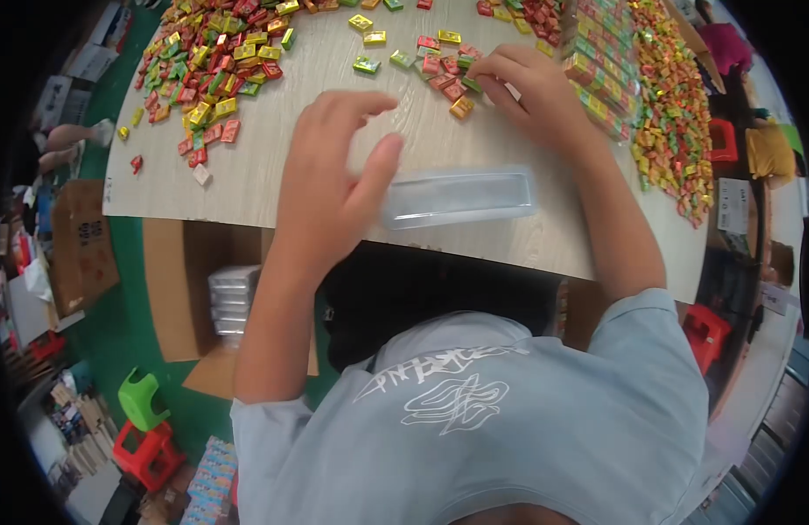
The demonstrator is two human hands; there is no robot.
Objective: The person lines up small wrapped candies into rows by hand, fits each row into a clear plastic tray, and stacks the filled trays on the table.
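My left hand hovers over the table, its thumb and fingers apart and nothing between them. Just right of it lies a clear plastic tray, long and narrow, near the front edge. My right hand reaches in beyond the tray with curved fingers, thumb apart from the forefinger. Its fingertips are at the edge of a small cluster of wrapped candies, red, green and yellow. A yellow-orange candy lies at the near end of that cluster.
A large heap of wrapped candies covers the back left. Filled clear packs stand at the right, beside another long heap. Below the table, an open cardboard box holds stacked clear trays. Plastic stools stand on the green floor.
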